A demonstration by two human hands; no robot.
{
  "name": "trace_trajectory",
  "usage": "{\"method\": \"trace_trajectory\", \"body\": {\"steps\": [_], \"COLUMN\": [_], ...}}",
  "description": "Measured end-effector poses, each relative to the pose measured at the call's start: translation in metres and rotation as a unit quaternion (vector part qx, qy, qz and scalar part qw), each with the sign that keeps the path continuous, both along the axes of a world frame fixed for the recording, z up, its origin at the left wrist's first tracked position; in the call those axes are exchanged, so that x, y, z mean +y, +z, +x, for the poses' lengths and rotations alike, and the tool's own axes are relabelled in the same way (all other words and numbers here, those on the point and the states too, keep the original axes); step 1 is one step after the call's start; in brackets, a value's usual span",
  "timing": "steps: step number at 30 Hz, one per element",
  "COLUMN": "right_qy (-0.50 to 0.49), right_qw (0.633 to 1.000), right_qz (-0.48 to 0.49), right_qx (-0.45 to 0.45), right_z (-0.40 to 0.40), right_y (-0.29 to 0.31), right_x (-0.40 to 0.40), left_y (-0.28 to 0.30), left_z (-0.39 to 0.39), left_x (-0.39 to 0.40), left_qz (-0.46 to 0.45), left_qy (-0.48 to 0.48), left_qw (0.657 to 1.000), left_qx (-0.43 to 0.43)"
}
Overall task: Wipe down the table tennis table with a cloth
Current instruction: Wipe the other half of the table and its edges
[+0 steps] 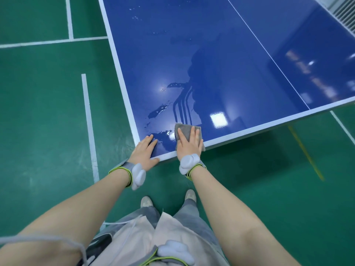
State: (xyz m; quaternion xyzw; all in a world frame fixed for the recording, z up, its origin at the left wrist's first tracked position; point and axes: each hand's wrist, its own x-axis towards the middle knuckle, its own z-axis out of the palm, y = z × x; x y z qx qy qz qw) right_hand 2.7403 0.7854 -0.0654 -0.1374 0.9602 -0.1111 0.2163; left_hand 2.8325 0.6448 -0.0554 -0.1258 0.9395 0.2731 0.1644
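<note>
Right hand [189,144] flat, fingers straight, pressing grey cloth [185,131] at table [221,54] near corner; left hand [145,152] beside cloth, flat, grasping nothing.

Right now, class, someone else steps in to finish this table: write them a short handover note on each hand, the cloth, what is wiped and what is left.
Right hand: flat, fingers straight, pressing the grey cloth on the table tennis table near its near corner.
Left hand: open, resting on the corner edge, holding nothing.
Done: streaky wipe marks just beyond the cloth.
Left: water patches left of the cloth, droplets farther up, and the half beyond the centre line.
</note>
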Motion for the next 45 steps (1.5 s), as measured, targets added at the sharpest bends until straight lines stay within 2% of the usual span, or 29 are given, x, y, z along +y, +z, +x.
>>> {"method": "trace_trajectory", "body": {"steps": [5, 9, 15, 18, 20, 23, 27, 32, 35, 37, 43, 45], "right_qy": [0.094, 0.163, 0.007, -0.033, 0.002, 0.105, 0.153, 0.008, -0.019, 0.002, 0.206, 0.206], "right_qw": [0.995, 0.985, 0.997, 0.998, 0.999, 0.993, 0.983, 0.996, 0.996, 0.997, 0.975, 0.974], "right_qz": [-0.01, -0.019, 0.043, 0.045, 0.033, -0.006, -0.037, 0.044, 0.058, 0.048, -0.027, -0.04], "right_qx": [0.03, 0.05, 0.057, 0.04, 0.041, 0.056, 0.095, 0.082, 0.069, 0.062, 0.078, 0.087], "right_z": [0.029, 0.022, -0.006, -0.002, 0.006, 0.014, -0.013, -0.056, -0.059, -0.053, -0.057, -0.078], "right_y": [-0.003, 0.001, -0.004, -0.003, -0.005, -0.007, -0.009, -0.009, -0.01, -0.009, -0.007, -0.008], "right_x": [-0.027, -0.011, 0.0, -0.018, -0.029, -0.036, -0.026, -0.015, -0.026, -0.036, -0.048, -0.036], "left_y": [0.001, 0.0, -0.004, -0.005, -0.005, -0.006, -0.006, -0.006, -0.007, -0.007, -0.009, -0.009], "left_z": [0.0, 0.0, -0.007, -0.011, -0.016, -0.024, -0.037, -0.051, -0.059, -0.064, -0.079, -0.081], "left_x": [-0.009, -0.013, -0.021, -0.028, -0.033, -0.039, -0.049, -0.059, -0.062, -0.061, -0.061, -0.064], "left_qz": [-0.012, -0.014, -0.019, -0.027, -0.027, -0.027, -0.025, -0.018, -0.024, -0.022, -0.024, -0.015], "left_qy": [-0.026, -0.042, -0.017, 0.023, 0.039, 0.048, 0.053, 0.062, 0.063, 0.072, 0.083, 0.079], "left_qw": [1.0, 0.999, 1.0, 0.999, 0.999, 0.998, 0.998, 0.998, 0.998, 0.997, 0.996, 0.997], "left_qx": [-0.01, -0.001, 0.016, 0.015, 0.015, 0.009, 0.008, 0.001, 0.005, 0.009, 0.014, 0.018]}}
